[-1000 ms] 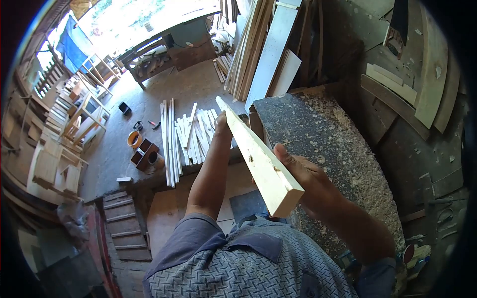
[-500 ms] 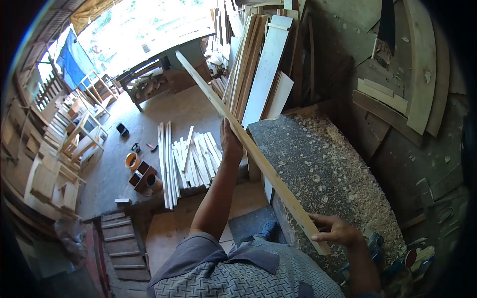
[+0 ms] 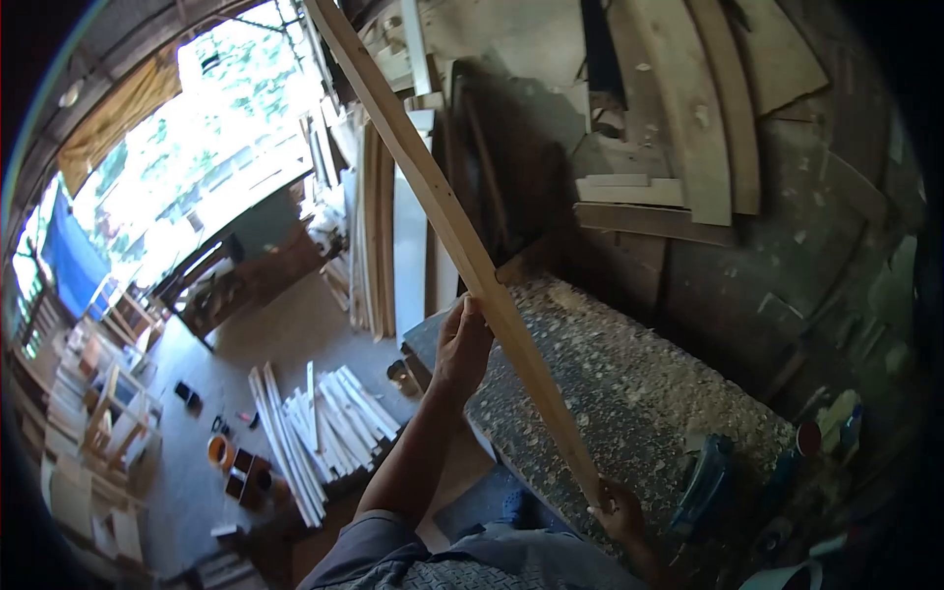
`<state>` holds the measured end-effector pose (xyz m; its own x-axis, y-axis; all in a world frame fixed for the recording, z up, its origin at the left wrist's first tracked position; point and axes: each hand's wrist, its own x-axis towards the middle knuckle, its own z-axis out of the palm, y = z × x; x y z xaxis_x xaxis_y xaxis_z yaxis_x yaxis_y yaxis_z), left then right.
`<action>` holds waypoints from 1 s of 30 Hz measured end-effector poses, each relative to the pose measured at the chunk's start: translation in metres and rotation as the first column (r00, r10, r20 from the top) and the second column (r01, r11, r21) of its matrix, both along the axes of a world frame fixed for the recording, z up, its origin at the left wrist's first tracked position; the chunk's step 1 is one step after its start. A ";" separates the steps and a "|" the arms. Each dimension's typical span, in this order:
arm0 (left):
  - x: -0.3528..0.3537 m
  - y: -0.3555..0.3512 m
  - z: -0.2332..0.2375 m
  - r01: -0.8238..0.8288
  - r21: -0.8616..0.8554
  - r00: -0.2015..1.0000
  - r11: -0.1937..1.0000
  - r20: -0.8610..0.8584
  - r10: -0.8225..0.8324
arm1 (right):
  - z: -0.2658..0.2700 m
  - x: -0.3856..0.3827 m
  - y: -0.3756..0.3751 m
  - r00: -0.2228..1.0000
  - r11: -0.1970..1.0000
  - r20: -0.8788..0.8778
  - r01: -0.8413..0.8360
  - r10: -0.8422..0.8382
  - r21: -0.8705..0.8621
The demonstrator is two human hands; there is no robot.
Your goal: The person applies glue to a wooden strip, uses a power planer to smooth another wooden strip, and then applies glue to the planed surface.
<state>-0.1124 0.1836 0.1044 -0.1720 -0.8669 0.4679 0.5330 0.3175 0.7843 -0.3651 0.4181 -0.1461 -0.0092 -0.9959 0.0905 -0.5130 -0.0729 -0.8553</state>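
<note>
A long, narrow wooden plank (image 3: 433,202) slants across the head view, its far end rising past the top edge. Around its middle, my left hand (image 3: 464,344) grips it from the left side, thumb along the wood. My right hand (image 3: 619,513) holds the near end low on the right, fingers curled at the edge. Beneath the plank lies a dark workbench (image 3: 629,393) strewn with wood shavings. A blue hand tool (image 3: 706,482), perhaps a power planer, rests on the bench close to my right hand.
Several pale wood strips (image 3: 329,418) lie on the floor to the left, near an orange container (image 3: 220,452) and a dark box (image 3: 248,480). Tall boards (image 3: 411,246) lean at the back. Flat wooden pieces (image 3: 678,108) stand against the right wall. Wooden frames (image 3: 98,403) line the far left.
The plank has lifted at its far end and come closer to the camera, both hands still on it. My view has turned to the right and up.
</note>
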 end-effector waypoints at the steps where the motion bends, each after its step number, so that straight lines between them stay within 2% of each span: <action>1: -0.012 0.005 0.013 0.051 -0.028 0.999 0.998 -0.004 -0.051 | -0.007 -0.003 0.005 1.000 0.995 0.005 0.028 -0.027 -0.099; 2: -0.022 0.009 0.024 0.099 -0.050 0.995 0.994 -0.009 -0.100 | -0.014 -0.004 0.012 0.999 0.980 0.009 0.052 -0.051 -0.192; 3: -0.030 0.010 0.033 0.086 -0.051 0.996 0.995 0.035 -0.085 | -0.017 -0.005 0.021 0.997 0.979 0.008 0.072 -0.072 -0.192; 5: -0.048 0.011 0.044 0.130 -0.062 0.990 0.990 0.070 -0.126 | -0.021 -0.008 0.031 0.981 0.969 0.011 0.193 -0.194 -0.155; 7: -0.063 0.009 0.045 0.194 -0.087 0.975 0.977 0.124 -0.182 | -0.029 -0.015 0.039 0.975 0.966 0.052 0.222 -0.216 -0.136; 12: -0.095 0.022 0.049 0.303 -0.056 0.951 0.951 0.080 -0.298 | -0.026 -0.024 0.062 0.949 0.953 0.143 0.295 -0.282 -0.072; 14: -0.102 0.029 0.052 0.287 -0.107 0.946 0.952 0.188 -0.264 | -0.030 -0.028 0.069 0.940 0.947 0.139 0.319 -0.311 -0.046; 20: -0.118 0.040 0.060 0.243 -0.167 0.950 0.956 0.238 -0.199 | -0.038 -0.032 0.080 0.950 0.952 0.086 0.304 -0.301 -0.019; 24: -0.127 0.049 0.064 0.270 -0.146 0.936 0.952 0.274 -0.223 | -0.033 -0.024 0.084 0.939 0.941 0.101 0.335 -0.328 -0.053; 27: -0.134 0.052 0.060 0.342 -0.144 0.915 0.929 0.278 -0.294 | -0.030 -0.021 0.086 0.916 0.921 0.106 0.390 -0.387 -0.003; 29: -0.137 0.052 0.055 0.315 -0.048 0.932 0.948 0.204 -0.299 | -0.040 -0.021 0.085 0.899 0.903 0.134 0.426 -0.417 -0.052; 30: -0.139 0.051 0.052 0.250 -0.033 0.948 0.968 0.213 -0.238 | -0.045 -0.021 0.082 0.868 0.873 0.139 0.486 -0.477 -0.045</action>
<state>-0.2509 0.2345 0.1566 -0.4726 -0.7585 0.4486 0.4288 0.2467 0.8690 -0.3859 0.5006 -0.1912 -0.5012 -0.8551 0.1327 -0.3954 0.0899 -0.9141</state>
